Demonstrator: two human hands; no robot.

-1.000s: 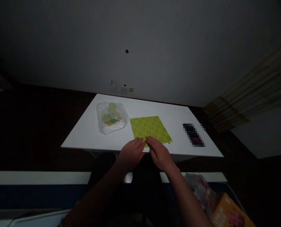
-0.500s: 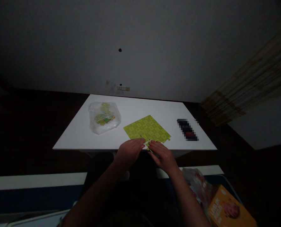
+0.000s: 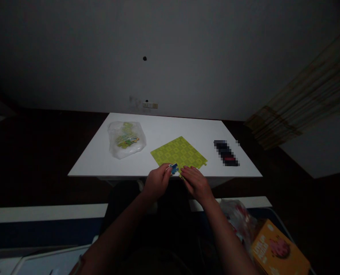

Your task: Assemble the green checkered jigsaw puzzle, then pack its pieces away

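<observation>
Dim room, white desk (image 3: 170,130) under a grey wall (image 3: 204,65). At the desk's near edge, the left grip (image 3: 157,182) is closed on a small blue jigsaw piece (image 3: 174,168), pinching it so it sticks out just past the fingertips. The right grip (image 3: 196,184) is loosely open, touching the near corner of a yellow-green puzzle sheet (image 3: 179,152), which lies flat just ahead of both grips. Farther ahead and left of the left grip sits a clear plastic bag (image 3: 137,151) holding green puzzle pieces (image 3: 126,140). Well right of the right grip lies a pixelated dark object (image 3: 226,152), too blurred to name. Below and right of the right grip, off the desk, an orange box (image 3: 278,248) lies beside crumpled plastic (image 3: 238,221).
</observation>
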